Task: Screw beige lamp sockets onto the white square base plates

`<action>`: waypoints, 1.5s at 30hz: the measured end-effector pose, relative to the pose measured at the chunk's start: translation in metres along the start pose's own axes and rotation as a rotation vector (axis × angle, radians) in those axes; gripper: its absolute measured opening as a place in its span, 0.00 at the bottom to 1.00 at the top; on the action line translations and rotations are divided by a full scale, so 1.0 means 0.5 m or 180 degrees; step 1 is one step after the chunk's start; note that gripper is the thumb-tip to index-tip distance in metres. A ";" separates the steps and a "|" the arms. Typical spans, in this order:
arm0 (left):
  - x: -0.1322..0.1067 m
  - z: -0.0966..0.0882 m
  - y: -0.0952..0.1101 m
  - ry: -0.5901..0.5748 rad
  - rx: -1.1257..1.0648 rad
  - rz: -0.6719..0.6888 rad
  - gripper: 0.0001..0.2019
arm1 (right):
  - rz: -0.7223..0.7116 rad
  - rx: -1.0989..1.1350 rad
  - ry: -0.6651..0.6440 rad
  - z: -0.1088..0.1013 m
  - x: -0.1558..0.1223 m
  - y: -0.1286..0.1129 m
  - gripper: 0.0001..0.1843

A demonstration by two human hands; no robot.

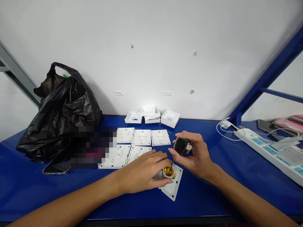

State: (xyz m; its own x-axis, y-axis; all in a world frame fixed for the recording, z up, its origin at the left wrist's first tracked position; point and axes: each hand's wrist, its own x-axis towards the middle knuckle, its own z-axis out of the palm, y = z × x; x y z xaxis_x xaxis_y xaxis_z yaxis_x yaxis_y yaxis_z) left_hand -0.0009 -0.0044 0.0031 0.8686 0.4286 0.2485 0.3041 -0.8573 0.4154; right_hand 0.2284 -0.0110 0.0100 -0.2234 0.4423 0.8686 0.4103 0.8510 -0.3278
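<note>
Two hands at lower centre. Left hand (144,173) clasps lamp socket (168,171) on square plate (174,187), fingers hiding socket's left side. Right hand (196,157) pinches screwdriver (182,145), tip in socket. White plates (142,137) behind; black bag (61,110) left; power strip (272,148) right.

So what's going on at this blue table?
A person is working on a white square plate with a brass-lined round socket. The left hand grips the socket, holding the plate on the blue table. The right hand holds a stubby dark-handled tool, its thin shaft reaching into the socket. More white square plates lie in rows behind.
</note>
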 end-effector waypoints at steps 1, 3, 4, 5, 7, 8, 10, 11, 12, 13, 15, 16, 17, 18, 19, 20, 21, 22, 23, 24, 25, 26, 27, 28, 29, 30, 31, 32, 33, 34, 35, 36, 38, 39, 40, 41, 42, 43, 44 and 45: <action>0.000 0.000 0.000 -0.0009 0.0012 0.0004 0.13 | 0.0005 0.0018 -0.0010 0.000 0.001 -0.001 0.29; 0.000 0.000 -0.001 -0.0046 0.0034 0.0007 0.13 | 0.0005 0.0074 -0.0047 -0.001 0.004 -0.002 0.29; 0.000 0.000 -0.001 -0.0063 0.0045 0.0011 0.13 | 0.0003 0.0106 -0.0067 -0.001 0.005 -0.003 0.29; 0.000 0.000 -0.001 -0.0071 0.0058 0.0014 0.13 | 0.0000 0.0136 -0.0087 -0.001 0.007 -0.004 0.28; 0.000 -0.001 -0.002 -0.0066 0.0085 0.0027 0.13 | 0.0001 0.0170 -0.0110 -0.002 0.008 -0.005 0.28; 0.000 -0.001 -0.002 -0.0054 0.0099 0.0037 0.13 | 0.0004 0.0170 -0.0114 -0.002 0.008 -0.006 0.28; 0.000 -0.001 -0.002 -0.0037 0.0114 0.0051 0.13 | 0.0012 0.0145 -0.0111 -0.002 0.008 -0.006 0.28; 0.000 -0.001 -0.002 -0.0035 0.0113 0.0054 0.13 | 0.0018 0.0136 -0.0112 -0.003 0.009 -0.007 0.28; 0.000 -0.002 -0.001 -0.0038 0.0112 0.0056 0.13 | 0.0021 0.0133 -0.0117 -0.003 0.009 -0.007 0.28; 0.000 -0.002 -0.001 -0.0043 0.0113 0.0055 0.14 | 0.0023 0.0137 -0.0124 -0.003 0.010 -0.008 0.28; -0.001 -0.002 0.000 -0.0060 0.0127 0.0047 0.14 | 0.0017 0.0146 -0.0143 -0.003 0.012 -0.009 0.28; -0.001 -0.001 0.000 -0.0064 0.0134 0.0049 0.14 | 0.0004 0.0143 -0.0147 -0.003 0.013 -0.009 0.28; -0.001 -0.001 0.000 -0.0065 0.0139 0.0050 0.14 | -0.0010 0.0134 -0.0156 -0.004 0.015 -0.010 0.28; -0.001 -0.001 0.000 -0.0056 0.0136 0.0056 0.14 | -0.0028 0.0123 -0.0159 -0.004 0.016 -0.010 0.28; -0.002 -0.001 0.000 -0.0043 0.0127 0.0063 0.14 | -0.0045 0.0111 -0.0167 -0.004 0.017 -0.011 0.28; -0.002 0.000 0.000 -0.0020 0.0116 0.0071 0.14 | -0.0056 0.0098 -0.0173 -0.004 0.018 -0.011 0.28; -0.002 0.000 0.000 0.0001 0.0106 0.0074 0.14 | -0.0057 0.0097 -0.0180 -0.005 0.018 -0.011 0.28; -0.003 0.000 0.000 0.0020 0.0100 0.0076 0.14 | -0.0049 0.0100 -0.0194 -0.005 0.018 -0.010 0.28; -0.003 0.000 0.000 0.0031 0.0097 0.0077 0.14 | -0.0037 0.0107 -0.0208 -0.006 0.017 -0.010 0.28; -0.003 0.000 0.000 0.0029 0.0098 0.0077 0.14 | -0.0025 0.0115 -0.0225 -0.006 0.017 -0.009 0.29; -0.003 0.000 0.000 0.0020 0.0104 0.0075 0.14 | -0.0014 0.0123 -0.0248 -0.007 0.017 -0.009 0.29; -0.003 0.000 0.000 0.0010 0.0105 0.0079 0.14 | -0.0011 0.0128 -0.0266 -0.007 0.017 -0.009 0.29; -0.003 -0.001 0.000 -0.0003 0.0102 0.0080 0.15 | -0.0015 0.0128 -0.0281 -0.008 0.017 -0.009 0.29; -0.002 -0.001 0.000 -0.0006 0.0099 0.0080 0.15 | -0.0024 0.0123 -0.0287 -0.008 0.017 -0.009 0.29; -0.002 -0.001 0.000 -0.0009 0.0096 0.0077 0.15 | -0.0031 0.0118 -0.0289 -0.009 0.018 -0.009 0.29; -0.002 -0.001 0.000 -0.0009 0.0093 0.0075 0.15 | -0.0035 0.0113 -0.0291 -0.009 0.018 -0.010 0.29; -0.002 -0.001 0.000 -0.0017 0.0094 0.0072 0.15 | -0.0039 0.0108 -0.0284 -0.009 0.019 -0.011 0.28; -0.002 -0.002 0.000 -0.0024 0.0099 0.0066 0.15 | -0.0038 0.0110 -0.0281 -0.009 0.020 -0.011 0.28; -0.002 -0.002 0.000 -0.0031 0.0106 0.0064 0.15 | -0.0036 0.0116 -0.0284 -0.009 0.020 -0.011 0.28; -0.002 -0.002 0.000 -0.0037 0.0111 0.0066 0.15 | -0.0033 0.0125 -0.0288 -0.009 0.020 -0.011 0.28; -0.002 -0.002 0.000 -0.0045 0.0116 0.0064 0.15 | -0.0035 0.0136 -0.0291 -0.009 0.020 -0.011 0.28; -0.002 -0.002 0.000 -0.0052 0.0122 0.0062 0.15 | -0.0039 0.0145 -0.0294 -0.009 0.020 -0.011 0.27; -0.003 -0.002 0.000 -0.0072 0.0137 0.0062 0.15 | -0.0054 0.0130 -0.0293 -0.009 0.020 -0.011 0.27; -0.003 -0.002 0.000 -0.0085 0.0150 0.0064 0.15 | -0.0066 0.0114 -0.0284 -0.009 0.020 -0.011 0.27; -0.003 -0.002 0.000 -0.0093 0.0164 0.0070 0.15 | -0.0074 0.0099 -0.0275 -0.009 0.021 -0.011 0.27; -0.003 -0.002 0.000 -0.0093 0.0177 0.0082 0.15 | -0.0084 0.0081 -0.0266 -0.009 0.021 -0.011 0.27; -0.003 -0.003 0.000 -0.0091 0.0189 0.0092 0.15 | -0.0088 0.0064 -0.0258 -0.009 0.021 -0.012 0.27; -0.002 -0.003 0.000 -0.0087 0.0197 0.0100 0.15 | -0.0087 0.0051 -0.0253 -0.009 0.021 -0.012 0.27; -0.002 -0.003 0.000 -0.0082 0.0202 0.0103 0.15 | -0.0079 0.0047 -0.0254 -0.009 0.022 -0.013 0.27; -0.002 -0.002 -0.001 -0.0080 0.0199 0.0101 0.15 | -0.0070 0.0048 -0.0252 -0.009 0.022 -0.013 0.27</action>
State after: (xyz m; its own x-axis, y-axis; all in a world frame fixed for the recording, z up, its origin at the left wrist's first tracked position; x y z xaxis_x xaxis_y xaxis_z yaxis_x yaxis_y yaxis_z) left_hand -0.0023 -0.0041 0.0038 0.8875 0.3943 0.2383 0.2994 -0.8868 0.3521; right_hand 0.2273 -0.0130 0.0233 -0.3017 0.4439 0.8437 0.3912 0.8647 -0.3150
